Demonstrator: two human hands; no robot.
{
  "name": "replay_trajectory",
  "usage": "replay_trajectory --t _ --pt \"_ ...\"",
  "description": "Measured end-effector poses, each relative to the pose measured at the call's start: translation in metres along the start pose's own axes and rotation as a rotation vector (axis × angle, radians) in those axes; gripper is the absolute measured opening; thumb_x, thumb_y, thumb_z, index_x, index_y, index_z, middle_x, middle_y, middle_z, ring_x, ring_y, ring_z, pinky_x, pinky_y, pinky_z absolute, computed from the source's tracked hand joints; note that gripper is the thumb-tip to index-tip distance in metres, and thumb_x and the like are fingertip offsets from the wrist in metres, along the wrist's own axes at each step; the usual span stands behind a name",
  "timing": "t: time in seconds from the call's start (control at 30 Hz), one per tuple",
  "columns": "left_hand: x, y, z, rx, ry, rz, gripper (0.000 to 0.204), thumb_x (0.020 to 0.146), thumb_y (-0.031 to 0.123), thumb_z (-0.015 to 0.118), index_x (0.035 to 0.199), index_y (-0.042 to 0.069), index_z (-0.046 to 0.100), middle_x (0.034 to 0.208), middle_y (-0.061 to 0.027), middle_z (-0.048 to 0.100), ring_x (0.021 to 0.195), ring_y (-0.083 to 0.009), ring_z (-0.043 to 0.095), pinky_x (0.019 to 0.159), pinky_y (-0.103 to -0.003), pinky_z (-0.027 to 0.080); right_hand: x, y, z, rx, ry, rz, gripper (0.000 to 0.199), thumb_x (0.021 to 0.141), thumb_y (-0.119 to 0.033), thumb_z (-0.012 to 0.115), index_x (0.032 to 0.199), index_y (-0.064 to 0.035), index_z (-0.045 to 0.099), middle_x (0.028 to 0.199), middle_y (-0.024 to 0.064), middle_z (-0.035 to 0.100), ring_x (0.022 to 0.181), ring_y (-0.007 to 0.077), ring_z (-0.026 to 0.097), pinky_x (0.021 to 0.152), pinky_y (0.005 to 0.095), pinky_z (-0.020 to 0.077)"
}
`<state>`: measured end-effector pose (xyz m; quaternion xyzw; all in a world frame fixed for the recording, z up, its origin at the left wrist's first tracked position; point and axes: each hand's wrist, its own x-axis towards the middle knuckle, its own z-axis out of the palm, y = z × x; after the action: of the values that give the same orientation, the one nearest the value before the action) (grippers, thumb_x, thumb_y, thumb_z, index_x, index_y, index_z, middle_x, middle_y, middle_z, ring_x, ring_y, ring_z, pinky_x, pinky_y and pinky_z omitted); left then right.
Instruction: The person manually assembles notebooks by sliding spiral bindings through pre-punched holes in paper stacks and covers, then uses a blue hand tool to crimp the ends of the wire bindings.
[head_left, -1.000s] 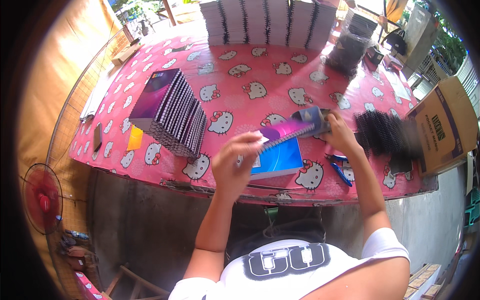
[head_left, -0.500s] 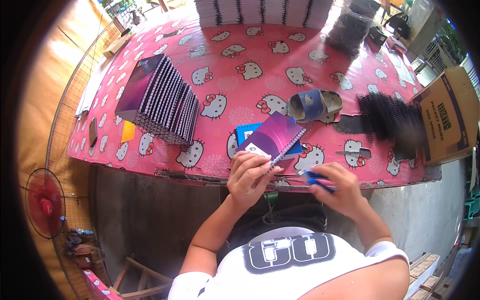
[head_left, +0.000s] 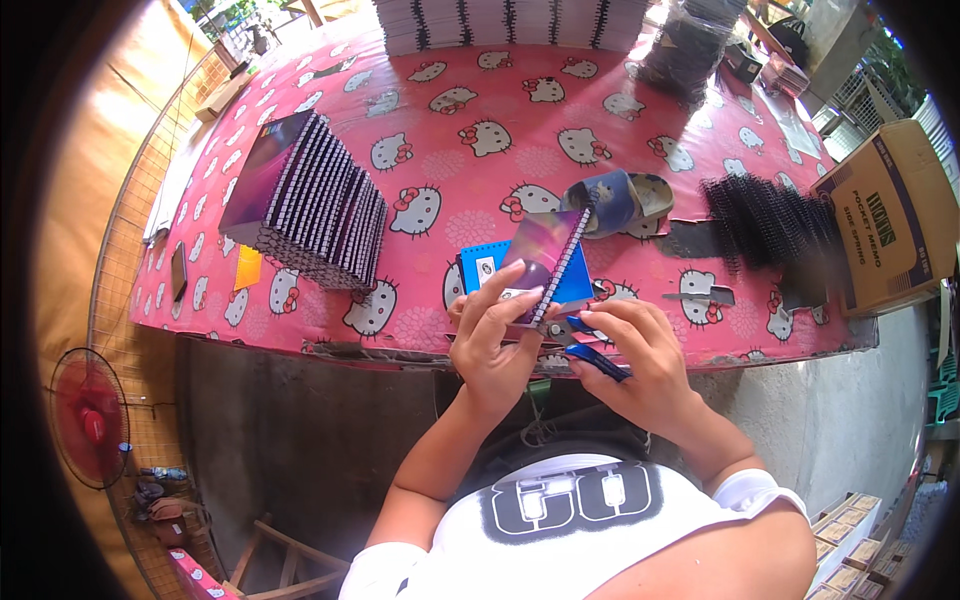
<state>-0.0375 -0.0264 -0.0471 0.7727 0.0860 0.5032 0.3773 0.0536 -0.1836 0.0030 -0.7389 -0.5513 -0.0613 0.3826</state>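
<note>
Nearest to me, my left hand (head_left: 492, 340) has its fingers clamped on a small spiral notebook (head_left: 545, 262) with a glossy purple cover, held tilted just above the near edge of the desk (head_left: 480, 150); my right hand (head_left: 640, 350) has its fingers closed round blue-handled pliers (head_left: 590, 352), whose tip sits at the lower end of the black wire coil along the notebook's right edge; I judge the step in hand to be crimping the coil end, and the next move calls for a steady notebook and a fine squeeze right on the thin wire, since the tip is small and partly hidden by my fingers; under the notebook a blue-covered notebook (head_left: 478, 268) lies flat on the pink cartoon-cat tablecloth, which looks smooth and plasticky; just beyond rests a worn blue sandal (head_left: 612, 200); to the right a bristly heap of loose black wire coils (head_left: 770, 220) beside an open cardboard box (head_left: 885, 215); to the left a slanted row of bound notebooks (head_left: 305, 205), their coils ribbed; farthest, stacks of white paper blocks (head_left: 510, 22) at the desk's back edge.
</note>
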Motion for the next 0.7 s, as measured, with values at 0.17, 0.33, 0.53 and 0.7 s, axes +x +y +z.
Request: replay_trajectory --t 0.17,0.33,0.53,0.7 --pt "0.003 -0.003 0.002 0.077 0.015 0.1 0.032 0.062 -0.006 0.079 0.09 0.005 0.068 0.099 -0.0083 0.07 0.078 -0.0172 0.062 0.074 -0.03 0.04 -0.004 0.006 0.008 0.069 0.02 0.024 0.037 0.075 -0.018 0.075 0.105 -0.0015 0.061 0.101 0.0125 0.062 0.09 0.03 0.06 0.077 0.0409 0.0486" --pt "0.011 -0.006 -0.012 0.096 -0.019 0.257 0.027 0.063 -0.007 0.076 0.087 0.004 0.069 0.093 -0.0066 0.069 0.076 -0.0174 0.061 0.074 -0.031 0.038 -0.006 0.039 0.014 1.369 -0.442 0.808 0.029 0.084 -0.014 0.068 0.105 0.004 0.062 0.093 0.0155 0.066 0.077 0.0244 0.066 0.066 0.0331 0.0539" --pt "0.091 -0.003 -0.068 0.252 0.295 0.285 0.019 0.08 0.011 0.075 0.089 0.003 0.06 0.089 -0.0082 0.067 0.075 -0.0187 0.064 0.065 -0.031 0.051 -0.009 0.07 0.002 0.342 0.055 0.358 0.039 0.077 -0.019 0.075 0.109 -0.0004 0.062 0.101 0.0121 0.066 0.087 0.0226 0.064 0.077 0.0326 0.0503" --pt "0.188 -0.065 -0.185 -0.178 0.697 -0.139 0.019 0.081 0.012 0.074 0.074 0.002 0.058 0.089 -0.0097 0.067 0.064 -0.0085 0.057 0.052 -0.024 0.046 -0.024 0.108 0.001 -0.395 0.061 0.154 0.043 0.077 -0.026 0.075 0.108 0.0012 0.063 0.098 0.0151 0.064 0.091 0.0242 0.063 0.079 0.0329 0.0493"
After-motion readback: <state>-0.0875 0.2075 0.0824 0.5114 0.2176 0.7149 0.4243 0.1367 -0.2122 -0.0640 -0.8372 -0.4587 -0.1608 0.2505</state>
